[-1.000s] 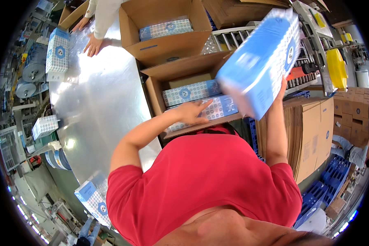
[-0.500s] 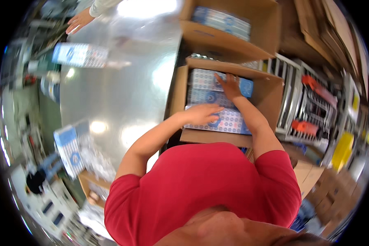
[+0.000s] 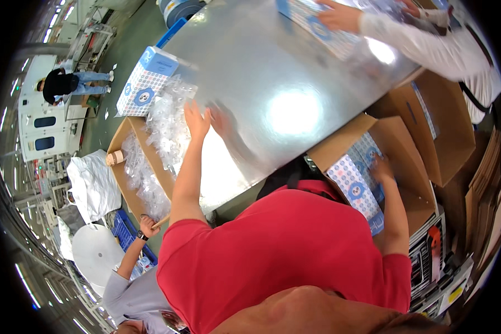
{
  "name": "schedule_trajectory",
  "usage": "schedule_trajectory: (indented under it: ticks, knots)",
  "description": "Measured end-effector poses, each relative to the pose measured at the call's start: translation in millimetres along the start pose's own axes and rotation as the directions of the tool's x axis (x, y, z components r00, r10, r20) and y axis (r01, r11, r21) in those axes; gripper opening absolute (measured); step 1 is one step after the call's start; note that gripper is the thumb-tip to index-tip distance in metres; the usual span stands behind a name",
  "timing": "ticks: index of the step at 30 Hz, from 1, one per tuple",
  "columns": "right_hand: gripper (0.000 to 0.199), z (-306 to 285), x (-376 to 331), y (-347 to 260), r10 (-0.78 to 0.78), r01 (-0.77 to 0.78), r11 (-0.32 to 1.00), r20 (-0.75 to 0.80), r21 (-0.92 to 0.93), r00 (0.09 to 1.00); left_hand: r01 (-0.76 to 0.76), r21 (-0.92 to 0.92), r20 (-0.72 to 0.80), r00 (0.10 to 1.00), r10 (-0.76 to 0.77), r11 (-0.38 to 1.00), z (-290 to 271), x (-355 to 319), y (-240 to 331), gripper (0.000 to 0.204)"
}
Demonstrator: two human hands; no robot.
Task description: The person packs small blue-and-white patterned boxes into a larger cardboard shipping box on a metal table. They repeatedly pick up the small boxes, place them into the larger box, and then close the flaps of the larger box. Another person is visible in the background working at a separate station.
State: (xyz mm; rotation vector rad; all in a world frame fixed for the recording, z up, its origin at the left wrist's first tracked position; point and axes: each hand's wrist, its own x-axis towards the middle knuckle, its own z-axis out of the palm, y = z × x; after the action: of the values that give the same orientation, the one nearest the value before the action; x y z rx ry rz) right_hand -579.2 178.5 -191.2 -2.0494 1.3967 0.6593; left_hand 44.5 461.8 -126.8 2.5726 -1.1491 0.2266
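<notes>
Holding left hand open, fingers spread, just beside clear plastic, had right hand down inside the cardboard carton, at the blue-and-white boxes; could not tell whether gripping or merely pressing. Called, in judgement, for light, level pressure there, keeping the boxes square to the walls, with the wrist held off the cardboard rim. Leftward, called for care around that plastic, just beside the patterned box at the left edge of the metal table. Found room to move across the table's middle; met limits in the plastic-filled box at left, a co-worker's hand across the table, and a second carton beyond the first.
</notes>
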Motion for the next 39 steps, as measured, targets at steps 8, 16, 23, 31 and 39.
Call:
schedule_trajectory:
  ticks: [8, 16, 23, 31, 39]
  knots:
    - [0.061, -5, -47, 37, 0.073, -0.038, 0.986, -0.211, 0.165, 0.975, 0.279, 0.286, 0.177, 0.925, -0.337, 0.916, -9, 160, -70, 0.077]
    - [0.054, -9, -66, 25, 0.054, -0.021, 0.968, -0.127, 0.251, 0.99, 0.147, -0.158, 0.026, 0.989, -0.145, 0.976, 51, 88, -37, 0.039]
    - [0.025, -136, -68, -182, -0.466, 0.542, 0.841, -0.504, 0.004, 0.727, -0.004, -0.652, -0.176, 0.973, -0.146, 0.758, -32, 52, -9, 0.029]
    - [0.036, -124, -80, -348, -0.618, 0.461, 0.095, -0.311, 0.882, 0.722, 0.647, -0.688, 0.54, 0.759, 0.364, -0.329, -97, -11, 214, 0.03]
    - [0.012, -104, -119, -204, -0.214, 0.103, -0.469, -0.226, 0.877, 0.95, 0.625, -0.78, 0.607, 0.745, 0.276, 0.029, -71, -66, 311, 0.023]
